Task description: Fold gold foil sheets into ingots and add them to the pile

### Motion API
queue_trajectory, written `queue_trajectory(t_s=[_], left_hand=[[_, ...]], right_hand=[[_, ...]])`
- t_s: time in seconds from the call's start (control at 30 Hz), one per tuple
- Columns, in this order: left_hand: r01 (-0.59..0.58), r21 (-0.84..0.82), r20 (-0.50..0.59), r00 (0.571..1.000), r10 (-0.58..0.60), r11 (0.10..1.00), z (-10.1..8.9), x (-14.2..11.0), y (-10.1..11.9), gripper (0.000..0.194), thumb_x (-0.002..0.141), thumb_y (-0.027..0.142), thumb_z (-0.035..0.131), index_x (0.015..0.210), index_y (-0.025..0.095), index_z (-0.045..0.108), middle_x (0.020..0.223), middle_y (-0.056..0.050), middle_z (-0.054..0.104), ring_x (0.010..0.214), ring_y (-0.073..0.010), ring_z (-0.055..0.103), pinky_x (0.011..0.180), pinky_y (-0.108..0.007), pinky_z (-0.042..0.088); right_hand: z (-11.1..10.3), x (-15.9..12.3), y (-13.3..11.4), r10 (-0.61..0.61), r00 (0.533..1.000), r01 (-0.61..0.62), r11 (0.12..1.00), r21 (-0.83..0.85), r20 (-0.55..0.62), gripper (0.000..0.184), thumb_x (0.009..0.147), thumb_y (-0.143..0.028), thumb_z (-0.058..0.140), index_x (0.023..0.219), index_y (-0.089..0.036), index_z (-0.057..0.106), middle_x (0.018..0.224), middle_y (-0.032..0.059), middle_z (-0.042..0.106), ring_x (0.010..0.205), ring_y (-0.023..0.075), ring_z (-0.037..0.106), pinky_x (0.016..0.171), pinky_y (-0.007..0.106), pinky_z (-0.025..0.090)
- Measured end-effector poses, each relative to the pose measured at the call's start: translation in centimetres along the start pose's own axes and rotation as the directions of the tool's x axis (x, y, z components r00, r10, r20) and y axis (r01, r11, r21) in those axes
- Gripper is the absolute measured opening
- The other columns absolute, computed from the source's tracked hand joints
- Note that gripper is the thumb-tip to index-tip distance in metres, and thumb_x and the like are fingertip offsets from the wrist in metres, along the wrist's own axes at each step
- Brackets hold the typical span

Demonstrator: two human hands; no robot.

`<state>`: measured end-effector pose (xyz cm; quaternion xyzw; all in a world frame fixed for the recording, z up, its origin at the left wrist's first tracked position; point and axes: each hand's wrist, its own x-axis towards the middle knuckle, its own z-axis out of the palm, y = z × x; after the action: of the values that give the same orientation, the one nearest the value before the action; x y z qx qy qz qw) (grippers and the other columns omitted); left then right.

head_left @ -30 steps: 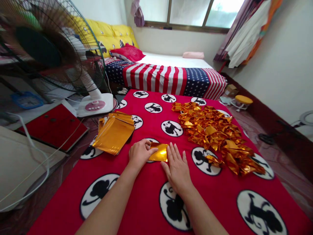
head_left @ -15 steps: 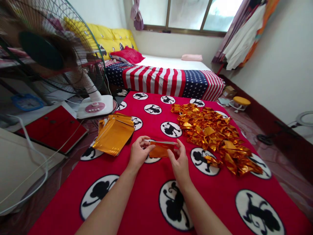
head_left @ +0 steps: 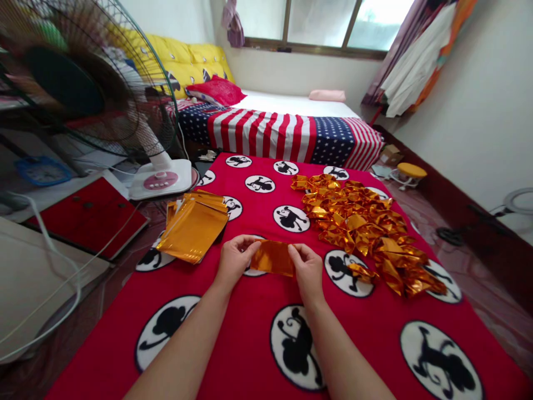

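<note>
A folded sheet of shiny gold foil paper (head_left: 271,257) is stretched between my two hands, just above the red cloth. My left hand (head_left: 236,259) pinches its left end between thumb and fingers. The right end is gripped the same way by my right hand (head_left: 306,269). To the left lies a stack of flat gold foil sheets (head_left: 194,228), slightly fanned out. A heap of folded gold foil pieces (head_left: 358,219) spreads over the right side, with one small piece (head_left: 361,273) at its near edge.
The red cloth (head_left: 233,344) with black-and-white monkey circles covers the surface before me. A running fan (head_left: 161,175) stands at the left, beside a red panel (head_left: 89,214). Behind is a bed with a striped, starred cover (head_left: 266,133). An orange stool (head_left: 411,170) stands at the far right.
The foil paper has tilted so its broad gold face shows instead of its pale upper edge. My fingers now press its two ends flatter.
</note>
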<state>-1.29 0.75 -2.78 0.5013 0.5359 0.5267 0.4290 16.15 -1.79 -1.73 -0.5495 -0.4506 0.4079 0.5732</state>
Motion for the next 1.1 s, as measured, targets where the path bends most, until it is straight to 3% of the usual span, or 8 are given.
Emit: queue_trajectory(t_s=[0.17,0.27,0.47,0.73,0.83,0.93,1.0,1.1], left_hand=[[-0.028,0.078,-0.016,0.999,0.029,0.997,-0.1,0.0,-0.2,0.026,0.077,0.040,0.069,0.084,0.015,0.074,0.076,-0.005,0.074,0.067,-0.0159,0.066,0.063,-0.024,0.050],[-0.051,0.217,-0.062,0.996,0.066,0.975,-0.1,-0.2,0.1,0.022,0.079,0.036,0.067,0.083,0.016,0.074,0.074,-0.004,0.074,0.065,-0.0156,0.065,0.061,-0.023,0.048],[-0.125,0.592,-0.038,0.983,0.182,0.796,0.1,-0.8,0.9,0.014,0.083,0.028,0.062,0.082,0.020,0.073,0.078,-0.004,0.074,0.067,-0.0158,0.064,0.064,-0.024,0.044],[-0.196,0.819,0.041,0.957,0.286,0.539,0.9,-1.2,1.9,0.008,0.085,0.023,0.062,0.092,0.019,0.064,0.091,-0.007,0.065,0.086,-0.0239,0.061,0.075,-0.032,0.044],[-0.345,0.726,0.113,0.914,0.391,0.596,1.5,-1.4,2.1,0.014,0.084,0.013,0.059,0.097,0.019,0.063,0.097,-0.008,0.063,0.096,-0.0235,0.058,0.087,-0.034,0.045],[-0.493,0.488,0.256,0.870,0.422,0.720,2.2,-1.6,2.0,0.019,0.084,0.004,0.054,0.091,0.018,0.064,0.095,-0.006,0.063,0.093,-0.0186,0.059,0.085,-0.029,0.047],[-0.506,0.399,0.340,0.856,0.390,0.765,2.4,-1.5,1.8,0.020,0.082,0.002,0.054,0.086,0.018,0.065,0.090,-0.004,0.063,0.087,-0.0168,0.060,0.079,-0.027,0.047],[-0.446,0.479,0.349,0.887,0.302,0.756,2.0,-1.2,1.3,0.013,0.083,0.008,0.058,0.080,0.017,0.066,0.084,-0.004,0.062,0.083,-0.0178,0.059,0.077,-0.029,0.046]], right_hand=[[0.0,0.0,0.2,-0.045,0.999,0.043,0.994,-0.103,-0.017,0.032,0.084,-0.045,0.061,0.072,-0.016,0.066,0.064,-0.0006,0.060,0.059,0.0127,0.053,0.056,0.022,0.040],[-0.1,0.0,0.3,-0.103,0.995,0.096,0.956,-0.279,-0.012,0.031,0.086,-0.044,0.058,0.075,-0.017,0.068,0.065,0.0004,0.064,0.061,0.0142,0.056,0.058,0.023,0.039],[-0.1,0.4,0.1,-0.230,0.971,0.214,0.712,-0.669,0.065,0.024,0.089,-0.035,0.055,0.079,-0.021,0.072,0.076,0.0021,0.072,0.068,0.0164,0.063,0.062,0.026,0.037],[0.6,0.4,-0.2,-0.219,0.962,0.252,0.479,-0.841,0.164,0.018,0.092,-0.026,0.052,0.088,-0.020,0.068,0.087,0.0027,0.071,0.073,0.0153,0.062,0.060,0.026,0.030],[0.8,0.3,-0.2,-0.209,0.961,0.258,0.433,-0.864,0.182,0.015,0.093,-0.024,0.052,0.088,-0.019,0.065,0.087,0.0026,0.070,0.071,0.0142,0.060,0.059,0.026,0.028],[0.9,0.3,-0.2,-0.197,0.963,0.253,0.407,-0.878,0.186,0.015,0.094,-0.025,0.052,0.088,-0.019,0.064,0.087,0.0026,0.069,0.069,0.0138,0.059,0.058,0.027,0.026],[0.9,0.2,-0.2,-0.195,0.963,0.252,0.402,-0.881,0.186,0.015,0.095,-0.026,0.052,0.088,-0.019,0.064,0.087,0.0022,0.069,0.068,0.0137,0.058,0.057,0.027,0.025],[0.8,0.3,-0.1,-0.205,0.961,0.256,0.410,-0.875,0.185,0.015,0.095,-0.027,0.052,0.089,-0.020,0.063,0.087,0.0017,0.068,0.069,0.0135,0.058,0.058,0.026,0.026]])
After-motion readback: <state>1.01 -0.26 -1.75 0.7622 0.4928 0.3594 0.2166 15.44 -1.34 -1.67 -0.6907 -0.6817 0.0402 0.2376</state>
